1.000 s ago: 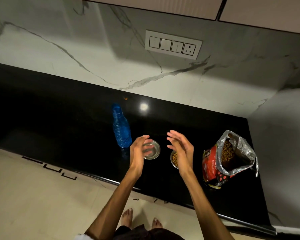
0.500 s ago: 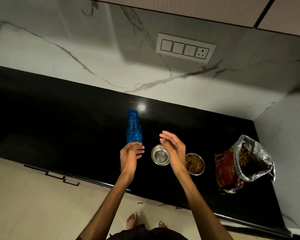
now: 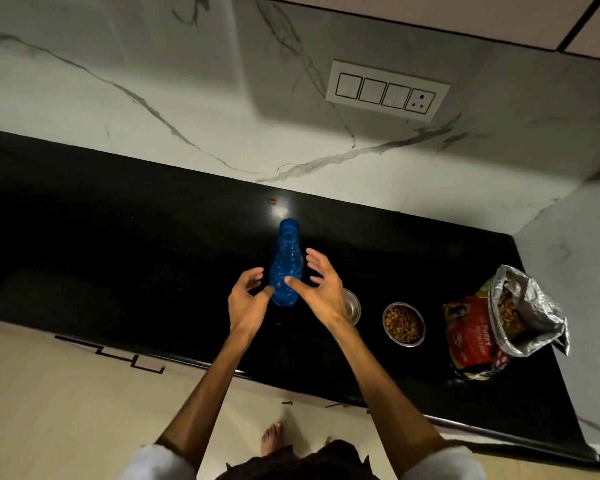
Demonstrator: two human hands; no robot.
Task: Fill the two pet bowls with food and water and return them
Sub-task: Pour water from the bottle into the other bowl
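A blue plastic bottle point(image 3: 287, 268) stands upright on the black counter point(image 3: 118, 258), its mouth uncapped. My left hand point(image 3: 248, 299) hovers at its lower left with fingers spread and loosely bent. My right hand point(image 3: 321, 289) is at its right side, fingers spread, thumb near the bottle's body. Neither hand grips it. A small steel bowl point(image 3: 352, 306) sits partly hidden behind my right hand. To its right a second steel bowl point(image 3: 404, 323) holds brown kibble.
An open red and silver pet food bag point(image 3: 499, 323) stands at the counter's right end beside the side wall. A stray kibble point(image 3: 273, 201) lies near the marble back wall. A switch panel point(image 3: 387, 90) sits on that wall. My bare feet show below the counter edge.
Both hands moved left from over the bowls to either side of the blue bottle. The view shifted, so the bowls and bag now appear further right.
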